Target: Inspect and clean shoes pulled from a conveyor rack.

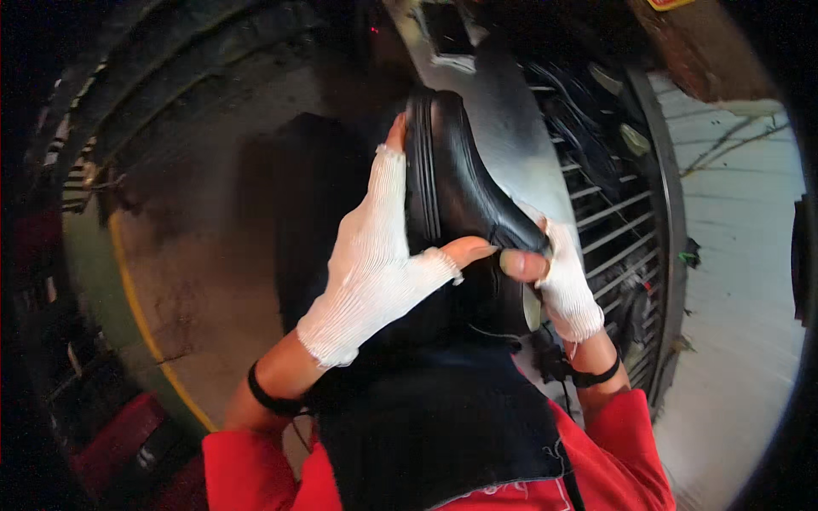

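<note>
Held between both hands, a black shoe (452, 183) is kept above the lap, toe pointing away and sole turned to the left. It is clasped by the left hand (371, 255) along the sole edge, fingers stretched up its side and thumb folded across near the heel; the heel end is pinched by the right hand (558, 277), whose thumb nearly meets the left one.

A smooth, shiny upper is shown, so a slippery surface is to be expected, while the thick ridged sole looks stiff and gives the surer hold. A moderate weight is judged, easily borne by two hands. The upper near the opening would probably yield under pressure.

White fingerless knit gloves are worn on both hands, with dark bands at the wrists and red sleeves (256, 468) below. Both forearms are raised from the lower edge, wrists bent inward toward each other.

A dark apron (443, 426) is spread beneath the shoe. Beyond it lie a grey metal surface (511, 111), a wire rack (613, 213) at the right, and a worn floor with a yellow line (145, 332) at the left.
</note>
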Motion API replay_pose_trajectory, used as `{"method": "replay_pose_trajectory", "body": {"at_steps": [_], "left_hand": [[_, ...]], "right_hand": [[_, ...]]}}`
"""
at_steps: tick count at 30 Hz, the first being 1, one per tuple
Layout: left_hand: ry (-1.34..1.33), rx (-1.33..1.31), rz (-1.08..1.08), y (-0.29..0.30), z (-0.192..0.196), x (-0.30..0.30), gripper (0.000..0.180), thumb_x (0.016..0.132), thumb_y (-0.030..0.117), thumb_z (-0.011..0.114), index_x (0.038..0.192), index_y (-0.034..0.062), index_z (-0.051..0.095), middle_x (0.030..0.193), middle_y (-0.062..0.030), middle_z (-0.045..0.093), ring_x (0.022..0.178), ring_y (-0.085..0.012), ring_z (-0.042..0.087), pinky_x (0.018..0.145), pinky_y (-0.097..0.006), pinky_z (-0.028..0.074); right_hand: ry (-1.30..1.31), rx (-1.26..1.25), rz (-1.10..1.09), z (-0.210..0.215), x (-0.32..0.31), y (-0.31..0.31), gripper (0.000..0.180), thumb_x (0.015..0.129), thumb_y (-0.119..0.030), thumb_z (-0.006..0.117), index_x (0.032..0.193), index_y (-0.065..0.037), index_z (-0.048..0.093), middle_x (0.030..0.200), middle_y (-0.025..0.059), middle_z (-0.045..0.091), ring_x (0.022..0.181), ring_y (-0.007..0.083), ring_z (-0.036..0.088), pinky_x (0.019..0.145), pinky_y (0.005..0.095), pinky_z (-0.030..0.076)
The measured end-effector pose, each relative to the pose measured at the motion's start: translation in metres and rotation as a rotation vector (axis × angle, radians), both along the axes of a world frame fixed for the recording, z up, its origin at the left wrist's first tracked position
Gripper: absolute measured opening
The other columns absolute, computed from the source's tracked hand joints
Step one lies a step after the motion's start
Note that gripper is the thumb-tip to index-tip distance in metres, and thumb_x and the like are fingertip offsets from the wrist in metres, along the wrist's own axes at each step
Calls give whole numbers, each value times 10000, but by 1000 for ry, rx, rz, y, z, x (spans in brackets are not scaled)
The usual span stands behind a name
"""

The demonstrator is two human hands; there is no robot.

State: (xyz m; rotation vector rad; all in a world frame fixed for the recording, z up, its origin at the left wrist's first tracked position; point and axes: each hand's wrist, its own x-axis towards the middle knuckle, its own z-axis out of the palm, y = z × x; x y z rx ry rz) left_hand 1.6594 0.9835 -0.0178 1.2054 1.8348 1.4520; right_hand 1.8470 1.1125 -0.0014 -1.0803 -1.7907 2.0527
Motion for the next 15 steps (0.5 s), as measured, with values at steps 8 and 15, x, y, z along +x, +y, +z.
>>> {"method": "replay_pose_trajectory", "body": {"at_steps": [8,15], "left_hand": [[-22,105,-35,-7,-8,23,1057,802,132,859,1577,-13,155,1419,-224,530,1233,-330,599,1035,-397,481],[-154,107,-295,-1,6,-51,833,707,123,859,1446,-5,498,1230,-144,696,1183,-236,646,1039,-353,487]], "right_hand": [[-174,-19,-140,-10,-1,-10,782,753,-234,890,1400,17,529,1130,71,700,989,144,663,929,293,513],[397,-106,-85,-57,-28,-25,953,908,-508,691,1588,-4,254,1585,143,384,1451,247,388,1201,383,317]]}}
